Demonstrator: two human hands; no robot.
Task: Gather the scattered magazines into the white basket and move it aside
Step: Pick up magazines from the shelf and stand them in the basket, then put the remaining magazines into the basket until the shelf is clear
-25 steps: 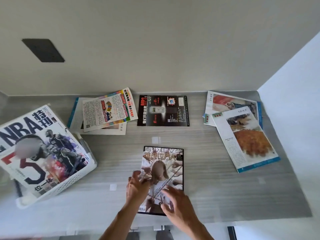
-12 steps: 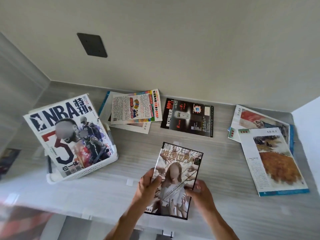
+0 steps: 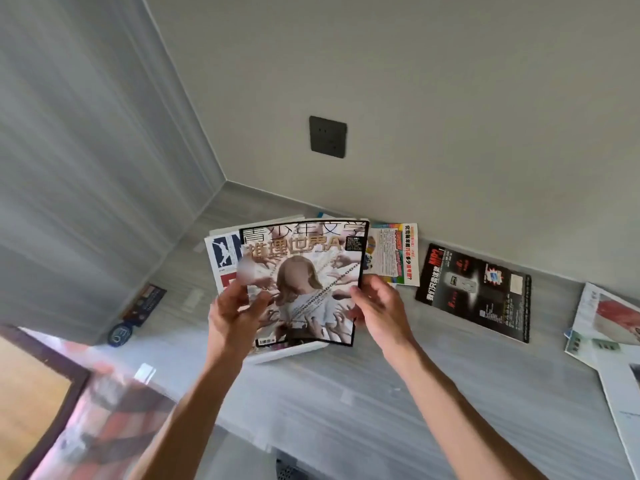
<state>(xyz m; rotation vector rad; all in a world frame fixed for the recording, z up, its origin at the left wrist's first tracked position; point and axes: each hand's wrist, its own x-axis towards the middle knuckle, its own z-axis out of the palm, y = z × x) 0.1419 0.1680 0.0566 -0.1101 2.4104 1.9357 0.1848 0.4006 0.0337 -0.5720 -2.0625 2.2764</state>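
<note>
Head view, both hands, left hand (image 3: 231, 315), right hand (image 3: 377, 306), gripping magazine (image 3: 304, 282) above white basket (image 3: 287, 353) holding NBA magazine (image 3: 223, 258)

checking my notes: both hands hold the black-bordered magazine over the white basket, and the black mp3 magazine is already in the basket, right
Not quite. The head view shows the black MP3 magazine lying on the grey desk, outside the white basket. Both hands, left and right, do hold the black-bordered magazine there.

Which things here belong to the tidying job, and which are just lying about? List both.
Job: chained-figure magazine in both hands, left, right; NBA magazine; white basket; colourful magazine; black magazine; art magazines.

Lying about: wall socket; blue round tag.
</note>
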